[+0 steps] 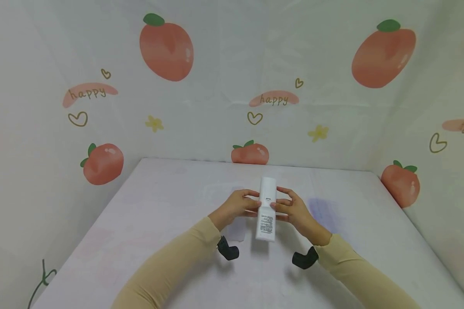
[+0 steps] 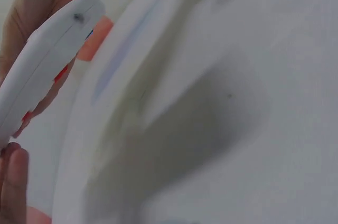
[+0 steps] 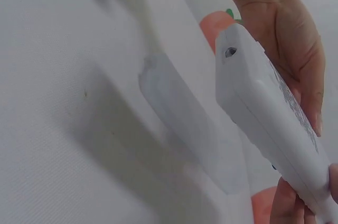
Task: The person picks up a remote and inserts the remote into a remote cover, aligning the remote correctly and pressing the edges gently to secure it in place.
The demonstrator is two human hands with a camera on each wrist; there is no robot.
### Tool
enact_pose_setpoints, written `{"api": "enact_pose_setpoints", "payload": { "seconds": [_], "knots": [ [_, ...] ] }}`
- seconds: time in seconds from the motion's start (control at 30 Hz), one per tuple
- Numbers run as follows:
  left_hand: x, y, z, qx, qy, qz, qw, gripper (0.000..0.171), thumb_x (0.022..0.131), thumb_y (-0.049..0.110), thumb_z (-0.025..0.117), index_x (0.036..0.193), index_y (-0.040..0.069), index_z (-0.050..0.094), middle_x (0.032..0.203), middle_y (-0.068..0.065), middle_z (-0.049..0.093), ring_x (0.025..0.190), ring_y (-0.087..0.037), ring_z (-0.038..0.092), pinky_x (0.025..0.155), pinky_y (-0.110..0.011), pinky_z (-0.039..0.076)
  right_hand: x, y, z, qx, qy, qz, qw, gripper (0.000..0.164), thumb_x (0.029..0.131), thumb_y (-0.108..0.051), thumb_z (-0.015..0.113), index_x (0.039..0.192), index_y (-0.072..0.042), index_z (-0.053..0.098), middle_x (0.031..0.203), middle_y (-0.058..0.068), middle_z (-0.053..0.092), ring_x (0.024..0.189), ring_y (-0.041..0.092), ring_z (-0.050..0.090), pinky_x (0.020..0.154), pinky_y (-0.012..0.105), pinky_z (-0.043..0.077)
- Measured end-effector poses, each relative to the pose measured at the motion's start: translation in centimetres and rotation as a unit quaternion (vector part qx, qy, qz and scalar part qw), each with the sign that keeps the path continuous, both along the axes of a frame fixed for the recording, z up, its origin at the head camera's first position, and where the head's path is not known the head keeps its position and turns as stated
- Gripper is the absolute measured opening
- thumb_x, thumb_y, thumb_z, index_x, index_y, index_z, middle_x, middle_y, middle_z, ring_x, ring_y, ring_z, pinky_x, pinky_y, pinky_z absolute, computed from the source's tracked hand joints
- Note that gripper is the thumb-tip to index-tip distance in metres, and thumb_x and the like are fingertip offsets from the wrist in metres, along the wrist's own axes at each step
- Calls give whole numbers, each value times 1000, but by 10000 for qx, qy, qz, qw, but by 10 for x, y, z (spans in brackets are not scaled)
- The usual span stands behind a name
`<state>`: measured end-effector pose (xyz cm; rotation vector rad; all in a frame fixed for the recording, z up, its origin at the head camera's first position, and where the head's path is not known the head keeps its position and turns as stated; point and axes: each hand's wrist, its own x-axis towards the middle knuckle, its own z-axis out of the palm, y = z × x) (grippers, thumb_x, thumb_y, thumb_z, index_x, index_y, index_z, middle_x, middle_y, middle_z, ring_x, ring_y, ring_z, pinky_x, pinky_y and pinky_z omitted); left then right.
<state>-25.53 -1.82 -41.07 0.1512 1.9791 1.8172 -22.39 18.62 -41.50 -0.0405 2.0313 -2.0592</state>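
A white remote control (image 1: 267,197) is held up off the table between both hands, its printed back toward the head camera. My left hand (image 1: 237,205) grips its left edge with fingers and thumb. From the right edge, my right hand (image 1: 297,213) pinches it too. Red and blue buttons show along the face of the remote (image 2: 50,65) in the left wrist view. Small grey print covers part of the back of the remote (image 3: 274,113) in the right wrist view. Beneath the left hand, a pale translucent sleeve (image 1: 236,231) lies flat on the table.
The white table (image 1: 170,193) has faint coloured patches, including a bluish one (image 1: 325,212) right of the hands. A fruit-printed curtain (image 1: 216,86) hangs behind and at the sides. Dark wrist cameras (image 1: 228,249) jut below both wrists. A green cord (image 1: 42,274) hangs lower left.
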Motion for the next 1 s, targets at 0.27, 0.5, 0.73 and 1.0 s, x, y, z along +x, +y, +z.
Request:
{"api": "enact_pose_setpoints", "payload": {
  "seconds": [0.27, 0.5, 0.73, 1.0],
  "knots": [
    [-16, -24, 11, -691, 246, -99, 9973, 30, 96, 13, 59, 123, 1, 61, 102, -12, 71, 85, -18, 69, 77, -33, 59, -2, 0, 1, 0, -28, -135, 9999, 71, 92, -9, 65, 150, -6, 24, 95, -5, 67, 84, 14, 68, 82, 37, 57],
    [-39, -48, 15, -815, 413, 568, 9942, 30, 96, 10, 57, 123, -2, 60, 101, -13, 70, 87, -22, 68, 73, -29, 58, -1, 1, 2, -63, -62, -143, 9999, 72, 92, -7, 64, 151, -6, 23, 94, -7, 66, 84, 14, 68, 81, 35, 57],
    [-55, -57, -4, -1177, 274, 1113, 9864, 27, 93, 8, 61, 117, -3, 62, 104, -15, 67, 89, -25, 66, 73, -29, 58, -3, -1, 0, -39, -100, -221, 9997, 71, 91, -8, 65, 150, -7, 25, 95, -6, 66, 85, 13, 67, 82, 36, 57],
    [-59, -52, -30, -2086, 323, 1121, 9710, 28, 82, 19, 77, 96, 0, 63, 80, -5, 59, 60, -12, 59, 55, -21, 53, -4, -6, -3, -10, -86, -222, 9997, 70, 92, -8, 65, 149, -8, 26, 96, -5, 66, 85, 13, 67, 84, 38, 57]
  ]
}}
